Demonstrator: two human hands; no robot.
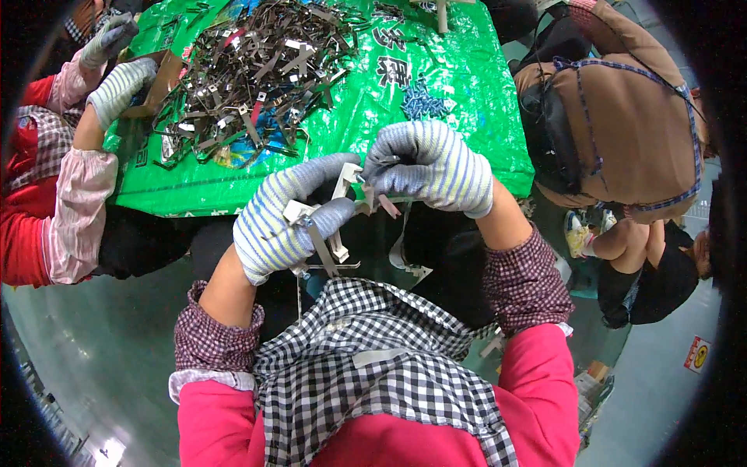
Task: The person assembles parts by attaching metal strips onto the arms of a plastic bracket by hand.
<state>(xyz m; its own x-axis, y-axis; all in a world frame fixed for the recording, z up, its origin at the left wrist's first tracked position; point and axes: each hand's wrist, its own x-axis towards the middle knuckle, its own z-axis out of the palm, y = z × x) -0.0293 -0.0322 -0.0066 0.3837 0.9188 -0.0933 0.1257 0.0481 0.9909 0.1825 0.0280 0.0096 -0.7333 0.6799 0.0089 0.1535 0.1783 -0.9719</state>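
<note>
My left hand (276, 222), in a striped knit glove, is closed around a white plastic bracket (339, 247) with narrow arms. Thin grey metal strips (321, 251) hang down from beside that bracket, below the fingers. My right hand (440, 165), gloved alike, is pinched just to the right of the bracket's upper end. What sits between its fingertips is too small to make out. A pale pinkish piece (389, 205) shows under these fingertips. Both hands are held close together over the near edge of the green-covered table (482, 93).
A large heap of dark and silver metal strips (261, 78) covers the table's left and middle. Small blue screw-like pieces (422, 103) lie to its right. At the left, a co-worker's gloved hand (124, 89) reaches to a cardboard box (162, 84). Another person (622, 132) sits at the right.
</note>
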